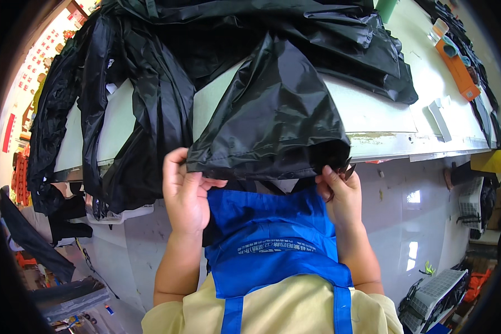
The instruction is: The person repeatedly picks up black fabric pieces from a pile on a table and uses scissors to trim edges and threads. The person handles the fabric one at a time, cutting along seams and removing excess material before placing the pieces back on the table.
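Observation:
A shiny black garment (273,106) lies partly on the table, its wide hemmed end spread toward me over the near edge. A stitched line runs along this hem. My left hand (186,192) pinches the hem's left corner, thumb on top and fingers beneath. At the right corner my right hand (339,189) grips the same hem between thumb and fingers. Small dark pointed blades (350,168), like thread snips, stick out from that hand; their handles are hidden. Between my hands the hem opening gapes toward the right.
More black garments (150,83) are heaped across the white table (373,119) and hang over its left edge. At the right stand an orange box (456,67) and a white card piece (440,119). White baskets (437,295) sit on the floor at right.

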The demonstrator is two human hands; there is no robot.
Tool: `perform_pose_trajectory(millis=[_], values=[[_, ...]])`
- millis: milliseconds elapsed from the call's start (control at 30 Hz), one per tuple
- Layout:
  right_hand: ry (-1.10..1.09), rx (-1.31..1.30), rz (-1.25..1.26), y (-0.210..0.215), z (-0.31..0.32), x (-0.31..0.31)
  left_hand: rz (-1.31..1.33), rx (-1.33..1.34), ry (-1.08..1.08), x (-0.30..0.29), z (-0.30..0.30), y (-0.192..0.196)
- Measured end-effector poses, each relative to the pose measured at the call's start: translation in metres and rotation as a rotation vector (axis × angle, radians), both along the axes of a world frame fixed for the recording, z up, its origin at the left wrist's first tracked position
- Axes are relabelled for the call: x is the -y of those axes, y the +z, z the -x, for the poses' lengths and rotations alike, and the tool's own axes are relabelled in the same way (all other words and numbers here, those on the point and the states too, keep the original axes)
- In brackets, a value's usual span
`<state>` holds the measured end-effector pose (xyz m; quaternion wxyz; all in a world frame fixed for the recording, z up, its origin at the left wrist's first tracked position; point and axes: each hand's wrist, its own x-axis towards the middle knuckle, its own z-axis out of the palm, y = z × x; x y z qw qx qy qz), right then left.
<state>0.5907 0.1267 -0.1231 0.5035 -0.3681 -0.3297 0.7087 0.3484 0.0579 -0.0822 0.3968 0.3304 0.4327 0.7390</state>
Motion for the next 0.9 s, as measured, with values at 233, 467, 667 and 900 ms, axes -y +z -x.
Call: perform_pose_trajectory(millis=[233,467,667,900], values=[[0.382,0.506,-0.44,0.016,0.001,0.004,-0.116,0.113,0.201,-0.002,0.052,0.03],[-0.295,1.016,-0.66,0.05,-0.046,-0.101,-0.038,-0.515,0.942,0.038,0.232,0.108],[-0.476,1.684,-0.627,0.058,-0.089,-0.231,0.2,-2.042,0.006,-0.03,0.037,0.075],[-0.573,1.372,-1.079,0.077,-0.063,-0.155,0.758,-2.235,0.289,-0.015,0.223,0.056]])
